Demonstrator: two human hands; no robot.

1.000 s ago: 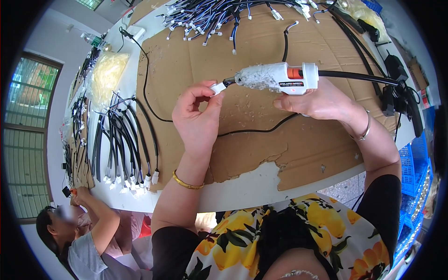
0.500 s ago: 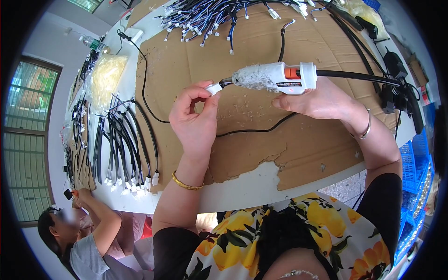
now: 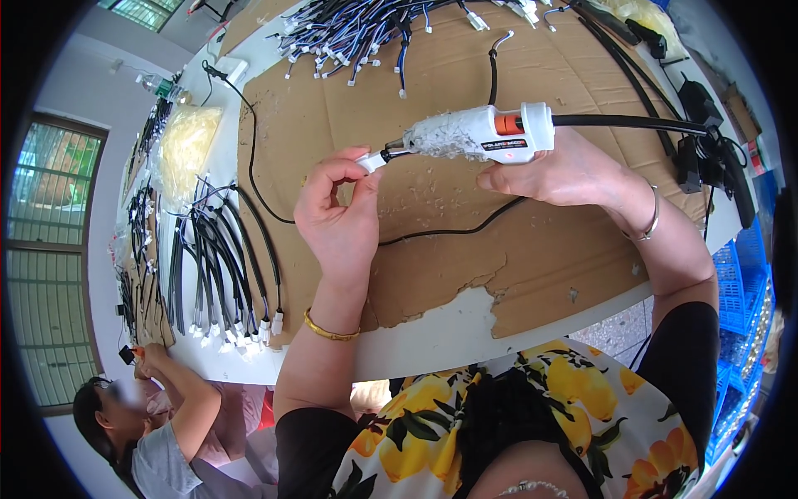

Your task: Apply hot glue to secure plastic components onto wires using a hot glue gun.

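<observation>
Probably light and stiff, the white connector (image 3: pixel 371 161), seemingly best held by its sides, is pinched in the left hand (image 3: pixel 339 212), left of the hot-glue gun (image 3: pixel 467 135) the right hand (image 3: pixel 565 173) grips.

The left hand (image 3: pixel 335 224) and the white connector (image 3: pixel 371 162) have slid slightly toward 8 o'clock in the view; the glue gun (image 3: pixel 465 135) has shifted toward 10 o'clock, its nozzle (image 3: pixel 395 145) end now tilted lower than its rear
</observation>
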